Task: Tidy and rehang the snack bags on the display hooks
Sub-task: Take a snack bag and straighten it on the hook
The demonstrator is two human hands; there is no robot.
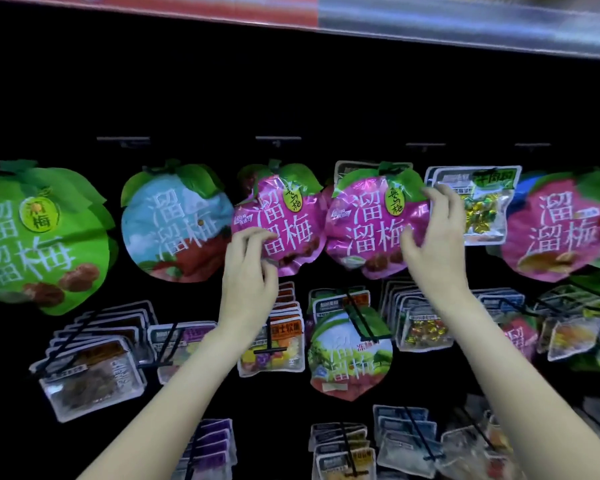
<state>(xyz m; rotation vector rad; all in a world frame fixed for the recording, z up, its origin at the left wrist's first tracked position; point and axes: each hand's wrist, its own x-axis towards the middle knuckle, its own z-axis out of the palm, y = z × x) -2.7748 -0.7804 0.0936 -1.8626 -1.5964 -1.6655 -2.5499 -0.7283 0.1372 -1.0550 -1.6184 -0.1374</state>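
Where the top row of hooks runs across the dark back panel, we count two magenta plum-shaped bags side by side at centre, both with printed face toward us and leaf end up, long axis roughly vertical with a slight tilt. The left magenta bag (281,220) hangs beside a blue bag (175,223); one green bag (39,237) hangs far left, and one more pink bag (558,226) far right. We see our left hand (248,271) raised from below, fingers curled, fingertips at this bag's lower left edge; whether they pinch it we cannot tell. Our right hand (433,237) grips the right magenta bag (371,220), thumb on its face, fingers hooked over its right edge. Behind it sits a clear candy bag (482,209).
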